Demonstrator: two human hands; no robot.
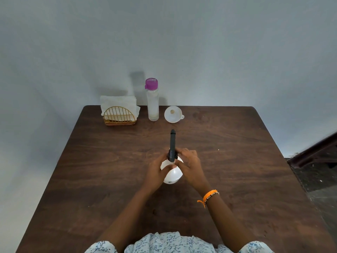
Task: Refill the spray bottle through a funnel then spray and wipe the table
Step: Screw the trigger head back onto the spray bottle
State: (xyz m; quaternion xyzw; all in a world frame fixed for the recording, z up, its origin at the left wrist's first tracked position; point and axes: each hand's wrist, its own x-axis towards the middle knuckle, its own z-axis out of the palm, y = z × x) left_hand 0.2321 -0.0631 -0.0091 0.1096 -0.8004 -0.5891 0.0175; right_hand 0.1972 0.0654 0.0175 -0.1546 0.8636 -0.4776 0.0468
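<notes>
Spray bottle (172, 173) upright at mid-counter, white rounded body, black trigger head (172, 143) pointing away from the person. The left hand (156, 171) curls around the body's left side; the right hand (189, 165) has its fingers pinched on the black collar at the neck, and that reads as the head about to be unscrewed. Looks like light, smooth plastic, probably near empty, so it may slip or twist in the palm. The best hold is low on the body with one hand while the other turns the collar, not the long nozzle.

Further out, the white funnel (172, 114) lies at the back of the counter (237, 161), mouth tilted toward the camera. Just beside it stands the clear refill bottle (152, 103), purple cap on, tall and narrow, likely easy to tip. Left again, a gold wire holder (119, 115) with paper napkins (116, 102).
</notes>
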